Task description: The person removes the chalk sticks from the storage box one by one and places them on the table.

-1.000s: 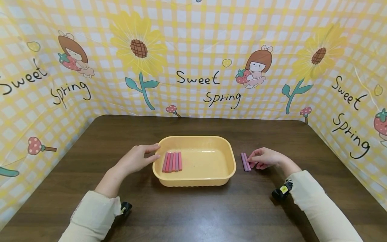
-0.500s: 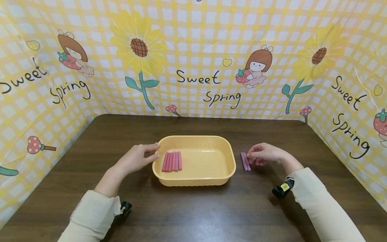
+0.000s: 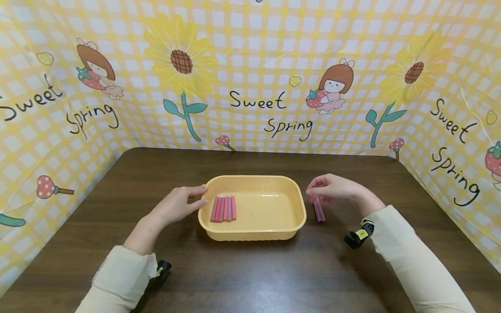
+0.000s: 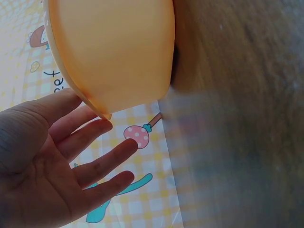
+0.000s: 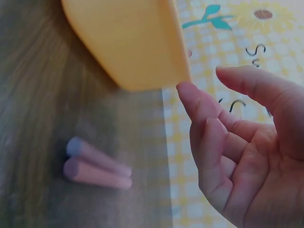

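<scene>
A yellow plastic basin (image 3: 270,213) stands on the table. Inside it, at the left, several pink and mauve chalk-like sticks (image 3: 223,209) lie side by side. My left hand (image 3: 178,204) rests its thumb and index finger on the basin's left rim; its other fingers spread loosely in the left wrist view. Right of the basin lie two mauve-pink chalk-like sticks (image 3: 319,212), close together. Above their far ends hovers my right hand (image 3: 332,189), fingers lightly bent. In the right wrist view, its thumb and fingertips stand apart with nothing between them.
The dark brown wooden table (image 3: 250,274) reaches back to a yellow checked cloth (image 3: 250,65) that hangs round its back and sides. Black wrist cameras sit at both cuffs, the right camera (image 3: 358,236) hanging low over the table.
My right hand has risen from beside the two sticks and moved left and away from me, over their far ends. The sticks, the basin and my left hand stay put.
</scene>
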The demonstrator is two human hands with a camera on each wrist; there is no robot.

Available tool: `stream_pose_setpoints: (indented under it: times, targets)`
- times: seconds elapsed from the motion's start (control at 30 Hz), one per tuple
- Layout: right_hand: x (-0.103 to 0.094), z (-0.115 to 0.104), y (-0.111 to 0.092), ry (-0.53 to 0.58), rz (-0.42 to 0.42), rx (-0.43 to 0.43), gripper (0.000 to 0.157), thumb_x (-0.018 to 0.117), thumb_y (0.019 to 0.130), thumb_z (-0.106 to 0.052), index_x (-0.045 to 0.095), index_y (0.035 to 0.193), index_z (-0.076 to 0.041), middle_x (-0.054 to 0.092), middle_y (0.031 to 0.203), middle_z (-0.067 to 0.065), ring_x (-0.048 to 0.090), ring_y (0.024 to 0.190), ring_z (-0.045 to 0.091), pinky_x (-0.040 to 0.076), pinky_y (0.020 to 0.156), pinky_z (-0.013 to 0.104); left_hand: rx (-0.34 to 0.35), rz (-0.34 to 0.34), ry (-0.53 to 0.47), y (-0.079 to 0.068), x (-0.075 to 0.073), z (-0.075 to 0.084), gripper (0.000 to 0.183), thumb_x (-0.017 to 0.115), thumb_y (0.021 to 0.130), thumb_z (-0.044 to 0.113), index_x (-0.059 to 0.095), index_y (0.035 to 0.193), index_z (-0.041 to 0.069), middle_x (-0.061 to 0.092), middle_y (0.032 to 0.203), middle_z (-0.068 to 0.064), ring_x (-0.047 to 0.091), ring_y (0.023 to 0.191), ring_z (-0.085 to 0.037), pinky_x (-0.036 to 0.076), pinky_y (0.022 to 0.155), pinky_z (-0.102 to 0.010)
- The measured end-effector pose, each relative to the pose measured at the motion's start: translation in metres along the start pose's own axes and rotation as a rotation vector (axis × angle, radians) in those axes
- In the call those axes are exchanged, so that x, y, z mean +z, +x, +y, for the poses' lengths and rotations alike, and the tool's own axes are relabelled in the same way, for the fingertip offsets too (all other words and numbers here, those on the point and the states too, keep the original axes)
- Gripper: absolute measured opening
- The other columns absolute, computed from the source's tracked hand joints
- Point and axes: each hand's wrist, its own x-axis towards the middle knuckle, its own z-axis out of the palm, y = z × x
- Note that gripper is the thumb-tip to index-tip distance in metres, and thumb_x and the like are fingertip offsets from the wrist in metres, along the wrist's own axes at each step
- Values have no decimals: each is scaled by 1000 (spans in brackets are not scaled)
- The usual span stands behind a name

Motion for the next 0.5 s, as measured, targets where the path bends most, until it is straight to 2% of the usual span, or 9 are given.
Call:
stream_pose_setpoints:
  times: [0.23, 0.4, 0.5]
  targets:
    - [5, -20, 5, 7, -6, -33, 35, 58, 92, -26, 57, 110, 4, 66, 84, 3, 54, 68, 11, 49, 63, 24, 15, 3, -5, 0, 0, 2, 48, 60, 91, 20, 50, 132, -1, 50, 135, -21, 51, 123, -37, 42, 100, -52]
    - [9, -36, 10, -20, -18, -51, 36, 58, 91, -27, 57, 110, 3, 68, 86, 3, 52, 66, 11, 49, 63, 23, 15, -3, 5, 0, -1, 3, 47, 60, 91, 22, 50, 132, -1, 50, 135, -21, 51, 123, -37, 43, 100, -52]
    - [12, -44, 13, 1, -40, -46, 37, 58, 91, -27, 55, 112, 4, 67, 86, 3, 51, 63, 10, 48, 62, 21, 11, -6, 3, 0, -2, 3, 48, 60, 91, 22, 50, 132, -1, 50, 136, -21, 51, 123, -37, 43, 100, -52]
